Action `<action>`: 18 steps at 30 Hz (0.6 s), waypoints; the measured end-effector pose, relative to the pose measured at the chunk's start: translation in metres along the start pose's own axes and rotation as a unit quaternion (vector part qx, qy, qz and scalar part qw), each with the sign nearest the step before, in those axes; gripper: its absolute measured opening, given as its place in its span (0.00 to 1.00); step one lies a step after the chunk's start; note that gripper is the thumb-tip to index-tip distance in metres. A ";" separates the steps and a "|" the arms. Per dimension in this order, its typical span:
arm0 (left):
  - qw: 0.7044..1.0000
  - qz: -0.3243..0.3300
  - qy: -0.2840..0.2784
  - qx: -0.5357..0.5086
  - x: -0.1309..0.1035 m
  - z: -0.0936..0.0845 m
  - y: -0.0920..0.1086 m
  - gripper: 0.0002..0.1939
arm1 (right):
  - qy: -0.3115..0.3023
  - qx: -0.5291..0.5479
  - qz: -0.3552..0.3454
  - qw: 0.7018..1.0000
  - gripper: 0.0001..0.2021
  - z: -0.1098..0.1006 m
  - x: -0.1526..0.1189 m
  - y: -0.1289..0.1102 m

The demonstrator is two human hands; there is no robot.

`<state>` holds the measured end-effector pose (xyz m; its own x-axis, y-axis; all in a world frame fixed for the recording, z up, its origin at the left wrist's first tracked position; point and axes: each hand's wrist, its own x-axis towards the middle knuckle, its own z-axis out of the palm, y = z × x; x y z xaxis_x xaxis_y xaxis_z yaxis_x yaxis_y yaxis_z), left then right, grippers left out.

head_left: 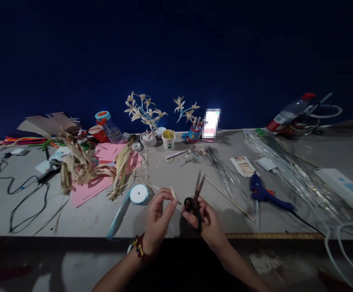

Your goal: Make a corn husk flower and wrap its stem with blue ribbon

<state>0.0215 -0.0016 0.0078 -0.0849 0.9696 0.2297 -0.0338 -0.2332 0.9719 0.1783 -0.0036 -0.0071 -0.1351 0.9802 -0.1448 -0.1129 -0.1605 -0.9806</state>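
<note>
Between the thumb and forefinger of my left hand [158, 217] is a small pale strip of husk [174, 195]. My right hand [209, 222] grips dark-handled scissors [197, 196], their blades pointing up and away, apart from the strip. A roll of light blue ribbon tape [138, 194] lies just left of my left hand, its loose end hanging toward the table's front edge. Dried corn husks [82, 170] are heaped on pink paper [85, 192] farther left. To the right of the scissors lies a thin stick [228, 197].
Husk flowers on blue stems [146, 111] stand at the back beside a paper cup [168, 140] and a lit phone [211, 123]. A blue glue gun [267, 195], wires [222, 164], a power strip [347, 188] and a bottle [292, 111] are on the right. Black cables [27, 194] lie left.
</note>
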 end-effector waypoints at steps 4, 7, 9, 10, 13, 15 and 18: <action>0.996 0.040 -0.041 0.066 0.007 -0.009 0.008 0.06 | -0.116 -0.061 0.050 0.990 0.23 -0.020 -0.012 0.006; 0.991 0.049 -0.072 0.097 0.013 -0.015 0.012 0.05 | -0.167 -0.108 0.085 0.976 0.23 -0.033 -0.018 0.006; 0.988 0.047 -0.102 0.103 0.017 -0.018 0.014 0.06 | -0.181 -0.119 0.107 0.970 0.23 -0.036 -0.020 0.003; 0.987 0.045 -0.118 0.103 0.019 -0.018 0.015 0.06 | -0.185 -0.119 0.117 0.969 0.23 -0.037 -0.020 0.001; 0.982 0.043 -0.150 0.102 0.023 -0.018 0.016 0.06 | -0.186 -0.111 0.132 0.967 0.23 -0.034 -0.019 -0.005; 0.981 0.044 -0.158 0.103 0.024 -0.017 0.017 0.06 | -0.184 -0.105 0.134 0.968 0.25 -0.030 -0.018 -0.007; 0.981 0.041 -0.161 0.099 0.023 -0.018 0.018 0.06 | -0.186 -0.095 0.144 0.967 0.27 -0.027 -0.017 -0.008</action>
<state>0.0009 0.0150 0.0292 0.2407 0.9290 0.2812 0.1566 -0.3231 0.9333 0.2078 -0.0157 -0.0007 -0.4825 0.7833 -0.3919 0.1596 -0.3614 -0.9187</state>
